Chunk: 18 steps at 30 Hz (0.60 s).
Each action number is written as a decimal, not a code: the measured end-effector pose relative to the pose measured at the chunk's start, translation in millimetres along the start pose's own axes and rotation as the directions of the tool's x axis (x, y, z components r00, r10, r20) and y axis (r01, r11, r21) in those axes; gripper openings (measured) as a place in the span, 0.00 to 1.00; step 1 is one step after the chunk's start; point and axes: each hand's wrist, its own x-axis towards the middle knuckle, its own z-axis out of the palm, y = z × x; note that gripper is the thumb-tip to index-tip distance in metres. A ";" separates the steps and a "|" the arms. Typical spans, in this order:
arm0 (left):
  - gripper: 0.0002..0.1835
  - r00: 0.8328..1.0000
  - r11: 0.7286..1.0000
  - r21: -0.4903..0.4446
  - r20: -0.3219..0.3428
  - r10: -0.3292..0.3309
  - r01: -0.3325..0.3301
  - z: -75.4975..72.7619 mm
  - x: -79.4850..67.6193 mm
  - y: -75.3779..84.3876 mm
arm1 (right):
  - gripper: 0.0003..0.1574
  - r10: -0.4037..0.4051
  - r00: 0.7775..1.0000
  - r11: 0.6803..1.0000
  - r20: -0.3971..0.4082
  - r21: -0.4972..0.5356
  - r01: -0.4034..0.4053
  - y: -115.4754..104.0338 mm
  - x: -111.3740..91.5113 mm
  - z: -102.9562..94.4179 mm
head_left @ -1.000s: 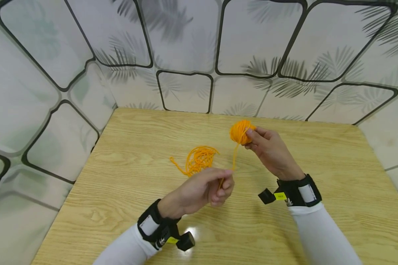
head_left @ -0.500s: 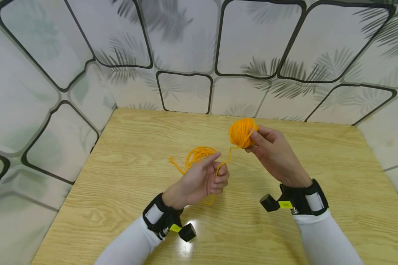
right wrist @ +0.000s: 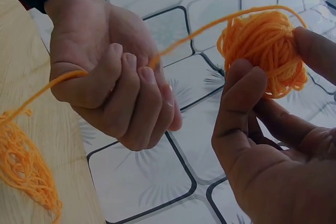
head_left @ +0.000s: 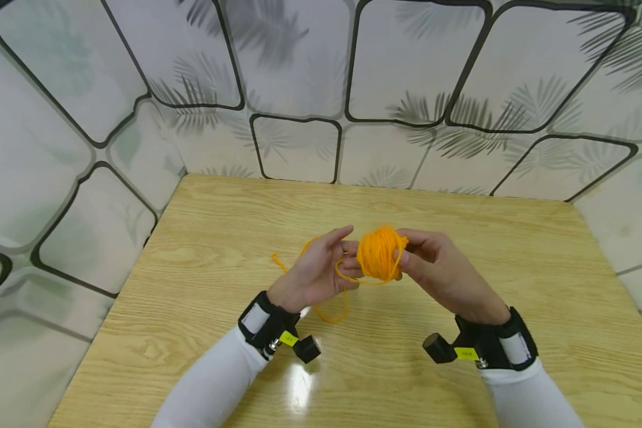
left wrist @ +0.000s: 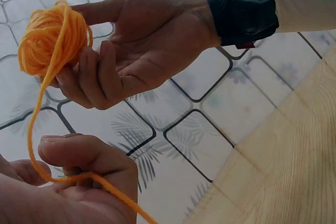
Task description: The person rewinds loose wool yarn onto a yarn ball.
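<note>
An orange yarn ball (head_left: pixel 377 254) is pinched between the thumb and fingers of my right hand (head_left: pixel 446 270), above the middle of the table. Beside it, my left hand (head_left: pixel 317 274) is palm up, thumb raised. The yarn strand (left wrist: pixel 109 186) runs from the ball into the left hand, whose fingers curl round it in both wrist views. From there it trails down to a loose heap of yarn (right wrist: pixel 23 158) on the table. In the head view my left hand hides most of that heap; a loose end (head_left: pixel 278 260) and a hanging loop (head_left: pixel 336 319) show.
The wood-grain table (head_left: pixel 192 333) meets a patterned wall covering (head_left: pixel 299 71) at the back and on the left. Each wrist wears a black strap with a small camera (head_left: pixel 306 349).
My right hand has brought the yarn ball down and closer to the left hand. The left hand has turned palm up and moved slightly up, and the strand between them has slackened.
</note>
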 end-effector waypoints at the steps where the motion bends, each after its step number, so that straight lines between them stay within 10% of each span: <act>1: 0.21 1.000 1.000 0.003 -0.009 0.001 -0.001 0.2 1.0 1.1 | 0.17 0.004 1.000 1.000 0.013 -0.007 -0.004 0.6 -0.8 0.4; 18: 0.18 0.994 0.973 0.224 -0.073 0.079 -0.061 2.1 10.1 -10.2 | 0.18 0.024 0.999 1.000 -0.034 0.013 -0.023 -7.5 -0.7 -3.5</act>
